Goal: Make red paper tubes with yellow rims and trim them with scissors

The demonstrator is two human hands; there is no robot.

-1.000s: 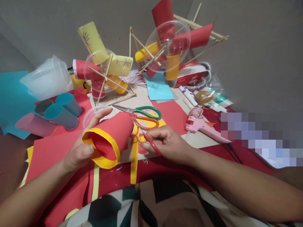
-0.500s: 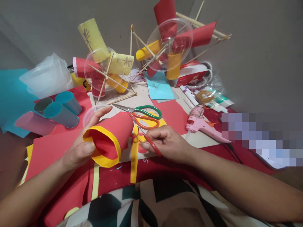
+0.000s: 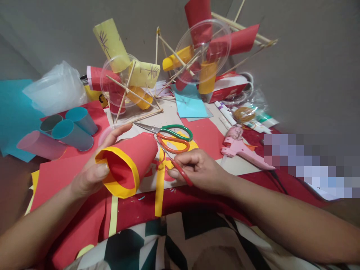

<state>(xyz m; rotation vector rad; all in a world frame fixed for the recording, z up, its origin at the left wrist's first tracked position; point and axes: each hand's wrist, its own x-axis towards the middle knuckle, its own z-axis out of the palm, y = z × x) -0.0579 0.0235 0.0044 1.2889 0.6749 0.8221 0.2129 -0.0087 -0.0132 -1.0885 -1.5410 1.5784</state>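
My left hand (image 3: 88, 176) is wrapped round a red paper cup (image 3: 143, 150) with a yellow band at its rim, tilted so its mouth faces me. The thumb presses on the rim and the fingers lie behind the cup. My right hand (image 3: 201, 170) grips small red-handled scissors (image 3: 183, 174), their blades at the far, narrow end of the cup. Just behind lie larger scissors (image 3: 176, 131) with one green and one orange handle. A yellow paper strip (image 3: 159, 187) hangs over the table edge between my hands, among red scraps.
Two stick frames with clear discs and paper cups, one at left (image 3: 123, 90) and one at right (image 3: 201, 52), stand at the back. Blue cups (image 3: 71, 135) and a pink cup (image 3: 42, 144) are at left. A pink glue gun (image 3: 239, 148) lies at right.
My left hand and the red cup have shifted slightly to the left, and the cup has turned a little. My right hand with the scissors stays nearly in place.
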